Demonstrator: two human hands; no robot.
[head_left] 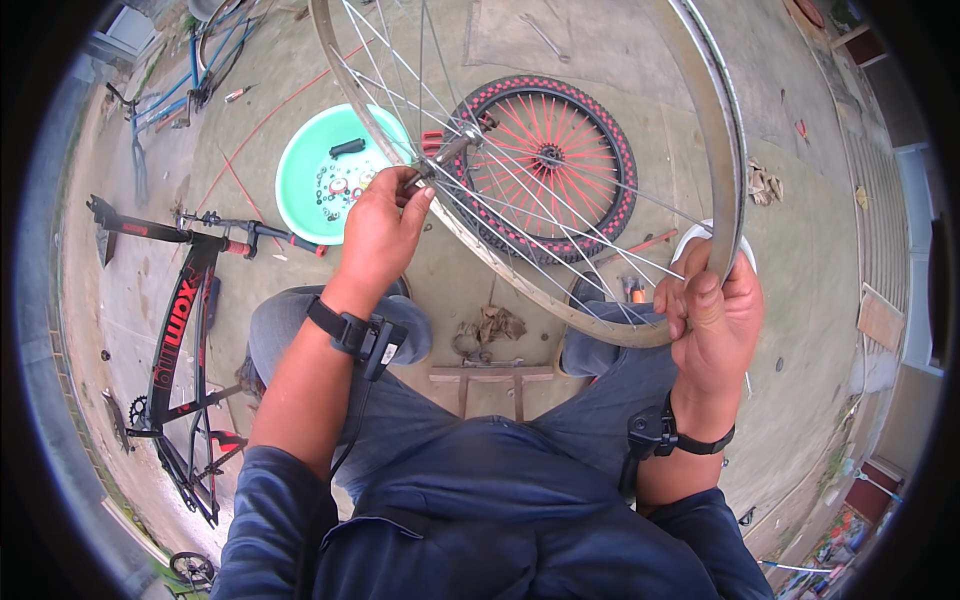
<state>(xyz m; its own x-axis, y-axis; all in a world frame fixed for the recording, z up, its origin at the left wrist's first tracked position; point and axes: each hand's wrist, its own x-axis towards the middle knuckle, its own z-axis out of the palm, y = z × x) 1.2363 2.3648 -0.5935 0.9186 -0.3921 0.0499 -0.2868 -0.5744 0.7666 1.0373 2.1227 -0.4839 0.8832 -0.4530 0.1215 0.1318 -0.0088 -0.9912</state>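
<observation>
We have a grey floor (820,250) around us, a black bicycle frame (178,325) at left and a red-spoked wheel (548,157) ahead; a tyreless wheel (727,140) tilts between our hands, the right hand (715,312) gripping its rim; the left hand (385,225) pinching its hub's (457,148) near end.

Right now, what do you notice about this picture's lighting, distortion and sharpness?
Head view: soft, even light, no hard shadows on the floor; head view: fisheye bowing of the leftmost wall, black corners; head view: left hand, right hand and silver wheel look fairly sharp, outer edges softer.
</observation>
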